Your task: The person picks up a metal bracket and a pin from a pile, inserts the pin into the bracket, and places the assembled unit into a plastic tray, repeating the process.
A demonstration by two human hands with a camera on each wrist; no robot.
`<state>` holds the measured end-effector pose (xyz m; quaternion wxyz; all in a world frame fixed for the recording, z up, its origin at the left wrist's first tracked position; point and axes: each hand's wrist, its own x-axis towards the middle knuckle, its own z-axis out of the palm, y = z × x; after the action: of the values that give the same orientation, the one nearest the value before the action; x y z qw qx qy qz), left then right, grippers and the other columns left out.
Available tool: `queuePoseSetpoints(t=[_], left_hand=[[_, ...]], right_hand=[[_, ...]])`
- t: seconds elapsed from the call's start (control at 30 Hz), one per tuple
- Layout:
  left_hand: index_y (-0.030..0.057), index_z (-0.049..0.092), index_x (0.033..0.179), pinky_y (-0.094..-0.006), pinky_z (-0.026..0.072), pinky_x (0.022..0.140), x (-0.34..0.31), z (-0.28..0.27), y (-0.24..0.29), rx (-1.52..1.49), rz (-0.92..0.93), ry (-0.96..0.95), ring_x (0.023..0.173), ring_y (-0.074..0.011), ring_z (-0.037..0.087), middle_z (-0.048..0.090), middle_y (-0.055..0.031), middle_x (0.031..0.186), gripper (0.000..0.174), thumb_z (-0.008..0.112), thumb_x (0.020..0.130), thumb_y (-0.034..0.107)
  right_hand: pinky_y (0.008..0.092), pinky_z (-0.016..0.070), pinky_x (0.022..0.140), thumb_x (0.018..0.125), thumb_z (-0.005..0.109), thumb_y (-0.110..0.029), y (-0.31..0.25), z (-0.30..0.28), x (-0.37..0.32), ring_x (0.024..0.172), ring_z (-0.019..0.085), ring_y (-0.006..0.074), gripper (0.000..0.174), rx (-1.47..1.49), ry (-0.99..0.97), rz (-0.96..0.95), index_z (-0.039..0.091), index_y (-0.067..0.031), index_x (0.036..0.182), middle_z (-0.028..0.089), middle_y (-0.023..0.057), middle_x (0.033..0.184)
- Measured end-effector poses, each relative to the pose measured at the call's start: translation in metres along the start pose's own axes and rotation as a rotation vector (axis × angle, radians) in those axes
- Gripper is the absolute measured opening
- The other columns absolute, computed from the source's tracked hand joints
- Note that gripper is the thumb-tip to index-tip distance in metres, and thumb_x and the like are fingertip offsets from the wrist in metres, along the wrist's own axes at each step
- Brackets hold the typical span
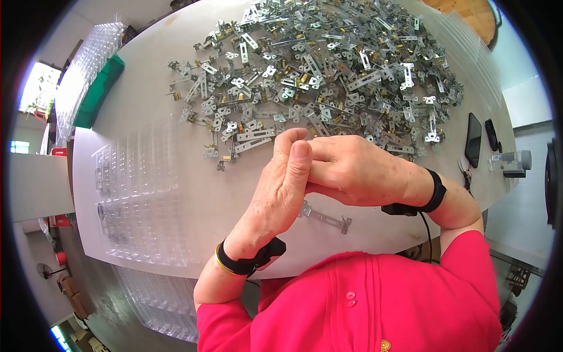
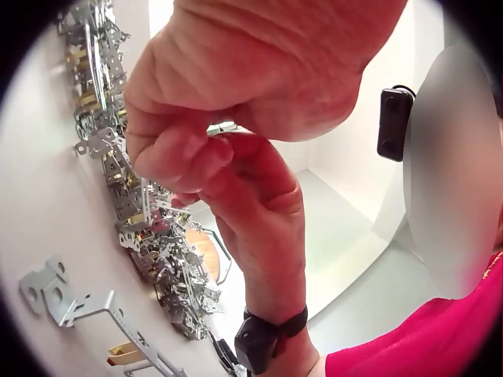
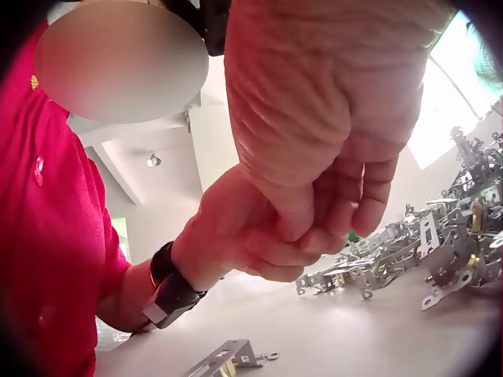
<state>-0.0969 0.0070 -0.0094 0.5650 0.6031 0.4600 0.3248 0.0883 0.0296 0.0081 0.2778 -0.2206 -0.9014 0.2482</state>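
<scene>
Both hands meet over the near middle of the table. My left hand (image 1: 272, 190) points upward, its thumb against the curled fingers of my right hand (image 1: 358, 170). In the left wrist view, a sliver of a small metal piece (image 2: 222, 127) shows between the curled fingers of both hands; the rest of it is hidden. Below the hands, a slotted metal bracket (image 1: 326, 219) with a brass-coloured insert lies on the table; it also shows low in the right wrist view as a bracket (image 3: 228, 361).
A wide heap of metal brackets (image 1: 328, 76) covers the table's far side. Clear plastic trays (image 1: 141, 193) lie at the left, with a green bin (image 1: 99, 94) farther back. A phone (image 1: 473, 139), pliers (image 1: 465, 170) and a small clear container (image 1: 509, 161) lie at the right.
</scene>
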Motion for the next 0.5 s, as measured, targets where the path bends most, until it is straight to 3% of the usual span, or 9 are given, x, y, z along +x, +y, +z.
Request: queuePoseSetpoints(t=[0.1,0.13,0.17,0.23,0.27,0.3,0.37,0.4,0.5], left_hand=[[-0.0031,0.039,0.144,-0.0253,0.0488,0.066,-0.005,-0.005,0.008,-0.057,-0.129,-0.042,0.078,-0.0116,0.061,0.064,-0.0076,0.101,0.081,0.024,0.105,0.067],[-0.0025,0.043,0.140,-0.0253,0.0483,0.068,-0.005,-0.005,0.008,-0.126,-0.048,0.017,0.081,-0.0118,0.060,0.063,-0.0073,0.100,0.064,0.034,0.110,0.053],[-0.0025,0.043,0.140,-0.0253,0.0483,0.068,-0.006,-0.006,0.005,-0.120,-0.050,0.012,0.081,-0.0118,0.060,0.063,-0.0073,0.100,0.064,0.034,0.110,0.053],[-0.0002,0.050,0.130,-0.0295,0.0496,0.070,-0.010,-0.010,0.002,0.169,0.083,0.183,0.080,-0.0153,0.060,0.062,-0.0085,0.093,0.048,0.060,0.104,0.039],[0.0020,0.055,0.122,-0.0338,0.0516,0.077,-0.018,-0.012,0.006,0.348,0.145,0.126,0.087,-0.0227,0.063,0.064,-0.0105,0.099,0.041,0.075,0.091,0.019],[0.0020,0.055,0.122,-0.0338,0.0516,0.077,-0.022,-0.011,0.009,0.353,0.148,0.114,0.087,-0.0227,0.063,0.064,-0.0105,0.099,0.041,0.075,0.091,0.019],[0.0029,0.060,0.121,-0.0419,0.0494,0.091,-0.031,-0.008,0.011,0.689,0.412,-0.266,0.104,-0.0317,0.062,0.065,-0.0131,0.112,0.042,0.078,0.084,0.014],[0.0030,0.061,0.119,-0.0438,0.0481,0.094,-0.036,-0.001,0.008,0.674,0.412,-0.340,0.108,-0.0345,0.060,0.064,-0.0139,0.116,0.044,0.079,0.081,0.015],[0.0033,0.062,0.114,-0.0458,0.0461,0.098,-0.041,0.017,-0.003,0.715,0.426,-0.448,0.114,-0.0351,0.057,0.061,-0.0143,0.121,0.041,0.081,0.080,0.017]], right_hand=[[0.0393,0.0546,0.070,0.089,0.071,-0.009,0.004,-0.012,-0.009,0.084,0.065,0.0327,0.015,-0.093,-0.048,0.049,0.061,-0.0035,0.099,0.063,0.0095,0.094],[0.0391,0.0544,0.069,0.089,0.071,-0.007,0.006,-0.019,-0.013,0.083,0.064,0.0337,0.014,-0.154,-0.085,0.100,0.060,-0.0037,0.098,0.063,0.0096,0.094],[0.0391,0.0544,0.069,0.089,0.071,-0.007,0.008,-0.024,-0.016,0.083,0.064,0.0337,0.014,-0.153,-0.078,0.102,0.060,-0.0037,0.098,0.063,0.0096,0.094],[0.0381,0.0538,0.068,0.090,0.069,-0.005,0.015,-0.034,-0.021,0.082,0.064,0.0337,0.012,-0.073,0.035,0.228,0.059,-0.0034,0.096,0.061,0.0103,0.092],[0.0338,0.0540,0.067,0.097,0.063,-0.005,0.019,-0.038,-0.024,0.077,0.066,0.0267,0.007,-0.068,0.080,0.238,0.057,-0.0029,0.101,0.064,0.0097,0.089],[0.0338,0.0540,0.067,0.097,0.063,-0.005,0.020,-0.041,-0.026,0.077,0.066,0.0267,0.007,-0.070,0.091,0.246,0.057,-0.0029,0.101,0.064,0.0097,0.089],[0.0293,0.0540,0.067,0.103,0.056,-0.007,0.021,-0.048,-0.029,0.073,0.066,0.0174,0.004,0.359,0.150,0.529,0.055,-0.0037,0.106,0.066,0.0084,0.088],[0.0257,0.0539,0.068,0.107,0.051,-0.008,0.025,-0.048,-0.029,0.072,0.065,0.0105,0.009,0.397,0.142,0.517,0.054,-0.0042,0.114,0.069,0.0065,0.089],[0.0245,0.0546,0.069,0.107,0.050,-0.009,0.031,-0.042,-0.028,0.074,0.065,0.0092,0.015,0.552,0.174,0.575,0.055,-0.0045,0.121,0.069,0.0043,0.091]])
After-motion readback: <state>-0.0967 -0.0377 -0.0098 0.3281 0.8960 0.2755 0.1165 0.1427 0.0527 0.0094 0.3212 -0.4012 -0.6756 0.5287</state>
